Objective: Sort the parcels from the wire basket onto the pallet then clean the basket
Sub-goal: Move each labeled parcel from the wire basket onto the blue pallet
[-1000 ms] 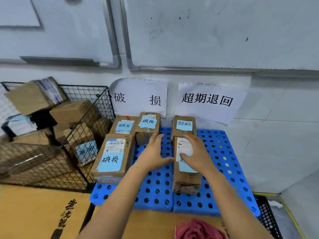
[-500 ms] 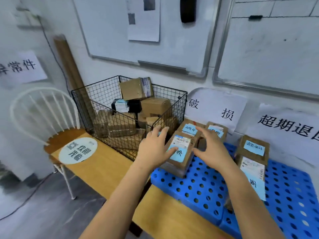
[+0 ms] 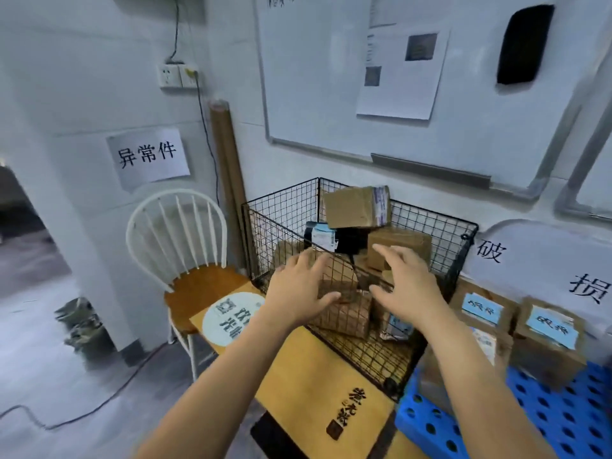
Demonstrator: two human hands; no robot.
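white wall and a whiteboard (image 3: pixel 314 77) back the wooden counter (image 3: pixel 308 369), where the wire basket (image 3: pixel 281 220) holds piled parcels (image 3: pixel 351 207). both arms reach forward; the left hand (image 3: pixel 298 293) and right hand (image 3: pixel 407 286) hover palm-down over the basket's near rim, fingers spread wide, holding nothing. half a second ago both were nearer the blue pallet (image 3: pixel 546 425), now at right.
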